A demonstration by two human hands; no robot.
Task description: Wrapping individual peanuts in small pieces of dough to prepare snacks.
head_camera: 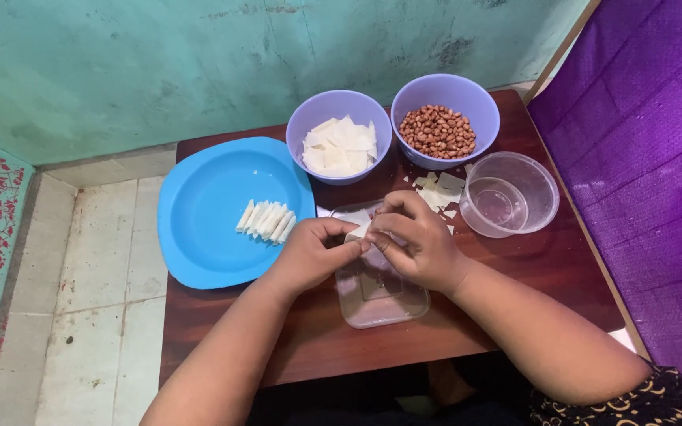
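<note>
Holding a small white wrapper piece [358,232] between them, both hands meet above a clear plastic lid [379,293] at the middle of the wooden table [515,268].

- Left hand [313,254]: fingers curled narrow, thumb and forefinger pinching the left end of the wrapper piece.
- Right hand [416,241]: fingers bent close together, tips pinching the right end of the same piece; what lies inside the fold cannot be told.
- Blue plate [199,237]: left of the hands, bearing a row of rolled white pieces [266,220] laid side by side.
- Lilac bowl of white wrapper squares [339,146]: far side of the table, just beyond the hands.
- Lilac bowl of brown peanuts [438,131]: right of the first bowl, the two near each other.
- Clear plastic cup-shaped container [508,193]: right of the hands, near the peanut bowl.
- Loose white scraps [438,189]: on the table between the right hand and the clear container.
- Surroundings: teal wall [199,63] at the far side, tiled floor [88,260] at left, purple cloth [641,158] at right.
</note>
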